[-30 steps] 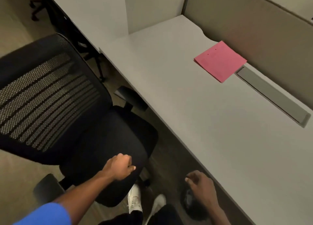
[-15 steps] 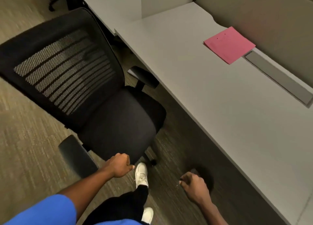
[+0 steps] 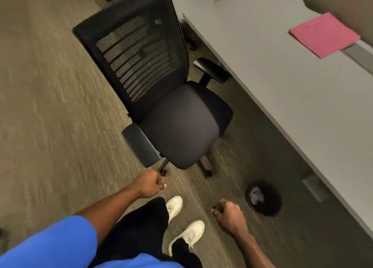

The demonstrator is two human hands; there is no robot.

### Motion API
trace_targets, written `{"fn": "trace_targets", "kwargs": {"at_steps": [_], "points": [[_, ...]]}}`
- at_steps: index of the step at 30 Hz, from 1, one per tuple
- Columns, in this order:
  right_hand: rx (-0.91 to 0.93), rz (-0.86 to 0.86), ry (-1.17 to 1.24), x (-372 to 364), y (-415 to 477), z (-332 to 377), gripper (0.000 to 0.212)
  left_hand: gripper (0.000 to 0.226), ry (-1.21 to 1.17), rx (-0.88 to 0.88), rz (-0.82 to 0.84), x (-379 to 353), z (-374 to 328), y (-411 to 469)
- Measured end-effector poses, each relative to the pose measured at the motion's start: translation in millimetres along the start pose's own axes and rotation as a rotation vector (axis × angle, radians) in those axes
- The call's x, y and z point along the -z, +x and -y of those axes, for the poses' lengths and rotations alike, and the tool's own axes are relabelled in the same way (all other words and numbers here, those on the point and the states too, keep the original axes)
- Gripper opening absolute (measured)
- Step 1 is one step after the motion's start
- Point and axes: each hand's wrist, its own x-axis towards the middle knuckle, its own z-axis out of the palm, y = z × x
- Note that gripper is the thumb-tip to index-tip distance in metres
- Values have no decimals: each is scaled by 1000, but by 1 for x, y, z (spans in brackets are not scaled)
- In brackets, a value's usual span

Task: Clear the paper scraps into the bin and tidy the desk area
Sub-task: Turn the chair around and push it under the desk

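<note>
Bin (image 3: 263, 197) now revealed, beside empty right grip (image 3: 229, 214)

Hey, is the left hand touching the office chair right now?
Apart. The head view shows carpet between the left hand and the chair.

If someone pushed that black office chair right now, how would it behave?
The chair would probably roll easily: casters show under its seat and the floor looks like flat low carpet. Pushed high on the tall mesh back, it might swivel rather than travel straight. It looks fairly heavy.
</note>
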Motion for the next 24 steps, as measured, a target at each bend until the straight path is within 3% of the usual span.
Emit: {"fn": "trace_targets", "kwargs": {"at_steps": [5, 11, 17, 22, 24], "points": [[49, 51, -20, -28, 1, 55, 26, 33, -63, 69, -54, 30, 58, -6], [100, 26, -41, -59, 23, 133, 36, 29, -82, 69, -211, 122, 128, 15], [116, -166, -67, -104, 56, 234, 64, 24, -86, 11, -321, 239, 184, 51], [73, -316, -61, -133, 74, 307, 61, 26, -89, -92, -404, 311, 204, 71], [59, -341, -92, -141, 79, 326, 69, 32, -150, -134, -419, 330, 200, 78]]}}
